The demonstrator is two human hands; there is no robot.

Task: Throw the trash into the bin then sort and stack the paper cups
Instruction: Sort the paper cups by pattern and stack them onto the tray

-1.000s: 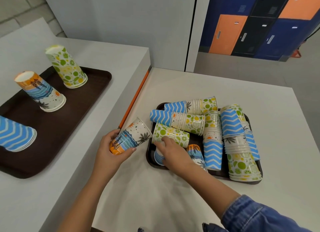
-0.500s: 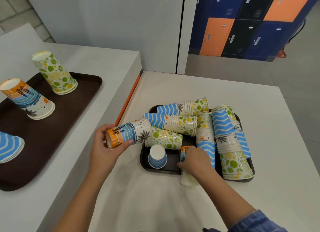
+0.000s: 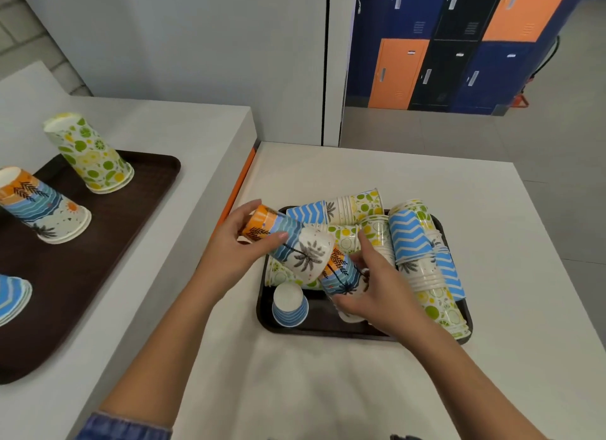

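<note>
My left hand (image 3: 234,254) grips a palm-tree paper cup (image 3: 288,243), held on its side over the near-left corner of the small dark tray (image 3: 328,329). My right hand (image 3: 373,288) holds a second palm-tree cup (image 3: 341,275), its base pushed into the first cup's open mouth. Around them on the tray lie mixed stacks of blue zigzag cups (image 3: 411,234) and green citrus cups (image 3: 439,308). A single blue striped cup (image 3: 290,305) stands upside down at the tray's front.
On the raised counter to the left, a large brown tray (image 3: 98,243) carries an upside-down citrus stack (image 3: 90,156), a palm-tree stack (image 3: 42,206) and a blue zigzag stack (image 3: 11,295). An orange strip (image 3: 236,185) runs between the two surfaces. Lockers stand behind.
My right hand lifted a palm-tree cup off the tray's front and brought it up to the left hand's cup. My left hand moved right, over the tray.
</note>
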